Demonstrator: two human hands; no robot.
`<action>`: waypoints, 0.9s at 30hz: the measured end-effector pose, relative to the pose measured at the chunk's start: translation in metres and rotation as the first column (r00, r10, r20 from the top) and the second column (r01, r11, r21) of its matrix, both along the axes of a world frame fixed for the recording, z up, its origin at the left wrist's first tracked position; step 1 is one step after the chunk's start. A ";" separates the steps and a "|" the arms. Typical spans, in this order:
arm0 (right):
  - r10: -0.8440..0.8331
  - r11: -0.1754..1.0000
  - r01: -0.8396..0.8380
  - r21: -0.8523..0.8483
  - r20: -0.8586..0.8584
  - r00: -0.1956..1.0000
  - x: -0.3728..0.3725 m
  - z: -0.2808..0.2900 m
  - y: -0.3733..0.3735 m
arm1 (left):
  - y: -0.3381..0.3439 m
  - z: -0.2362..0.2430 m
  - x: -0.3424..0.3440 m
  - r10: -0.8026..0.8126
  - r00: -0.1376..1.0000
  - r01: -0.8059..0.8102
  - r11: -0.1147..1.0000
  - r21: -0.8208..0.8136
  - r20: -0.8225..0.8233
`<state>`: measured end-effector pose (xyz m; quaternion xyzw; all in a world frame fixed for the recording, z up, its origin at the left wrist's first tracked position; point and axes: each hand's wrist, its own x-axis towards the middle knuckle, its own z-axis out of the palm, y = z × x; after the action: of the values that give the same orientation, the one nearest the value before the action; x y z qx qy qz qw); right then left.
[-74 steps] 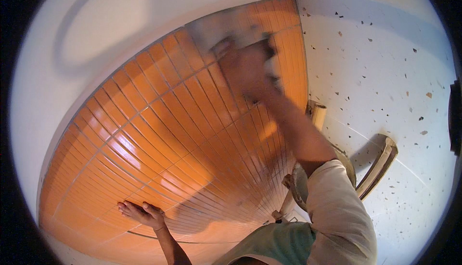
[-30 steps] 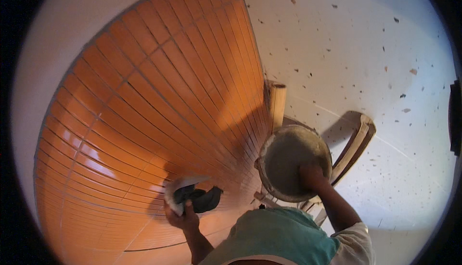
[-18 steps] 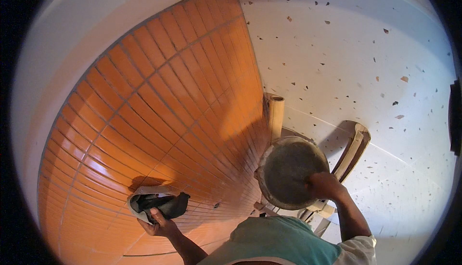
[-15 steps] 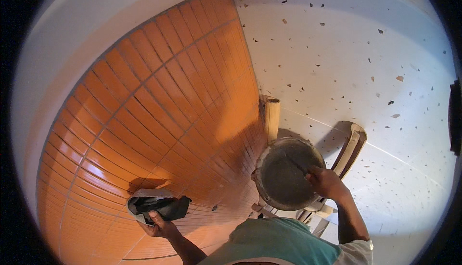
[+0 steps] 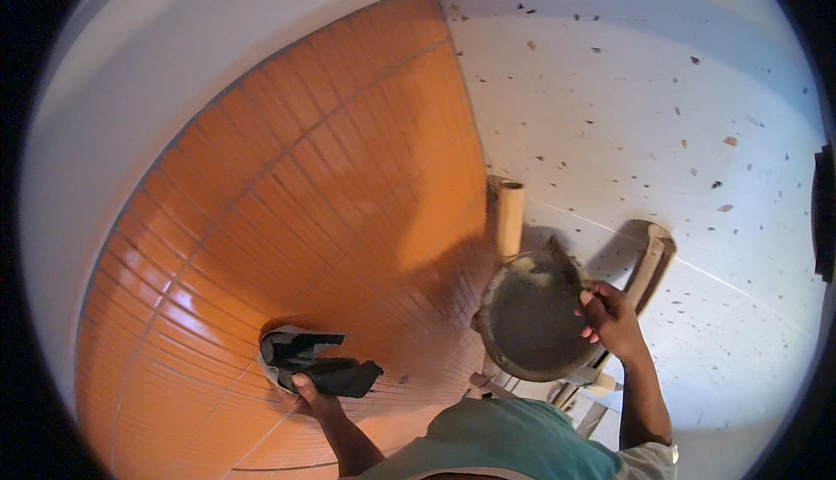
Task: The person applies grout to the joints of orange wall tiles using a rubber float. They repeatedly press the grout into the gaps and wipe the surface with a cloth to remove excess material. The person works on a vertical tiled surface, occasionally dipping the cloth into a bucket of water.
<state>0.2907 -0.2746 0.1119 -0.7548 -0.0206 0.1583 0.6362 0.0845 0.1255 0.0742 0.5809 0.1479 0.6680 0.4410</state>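
My left hand (image 5: 305, 395) grips a crumpled black and grey cloth (image 5: 326, 367) with the thumb on top, at the orange tiled wall (image 5: 287, 219); most of its fingers are hidden behind the cloth. In front of me to the right stands a round dark bucket (image 5: 488, 345) holding a grey, paste-like mass (image 5: 535, 327). Over its right rim is my right hand (image 5: 610, 316), fingers curled around the handle end of a dark narrow-bladed tool (image 5: 568, 260). The blade points up and left along the far rim; blur hides its exact shape.
A pale wall with dark and brown flecks (image 5: 610, 131) meets the orange tiles at a corner. Beside the bucket are an upright wooden post (image 5: 510, 219) and a slanted wooden piece (image 5: 651, 262). Below the bucket, wooden bars (image 5: 601, 382) show.
The tool has moved from the middle of the bucket up to its far right rim with my right hand. The cloth now hangs more open. The whole view has shifted slightly.
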 end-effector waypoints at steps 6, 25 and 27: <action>0.192 0.840 -0.331 0.430 0.335 0.922 0.003 0.069 0.094 | 0.005 0.049 0.000 0.256 0.951 -0.296 0.912 0.283 0.171; 0.108 0.632 -0.571 0.524 0.670 0.735 0.021 0.170 0.237 | 0.076 0.023 -0.098 0.460 0.833 -0.537 0.806 0.248 0.308; 0.106 0.649 -0.553 0.522 0.658 0.746 0.020 0.177 0.237 | 0.078 0.022 -0.099 0.443 0.841 -0.525 0.807 0.270 0.312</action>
<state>0.3108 -0.0378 0.2887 -0.4536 -0.4128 0.0235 0.7895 -0.0145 0.2034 0.0960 0.5085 0.1196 0.8375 0.1604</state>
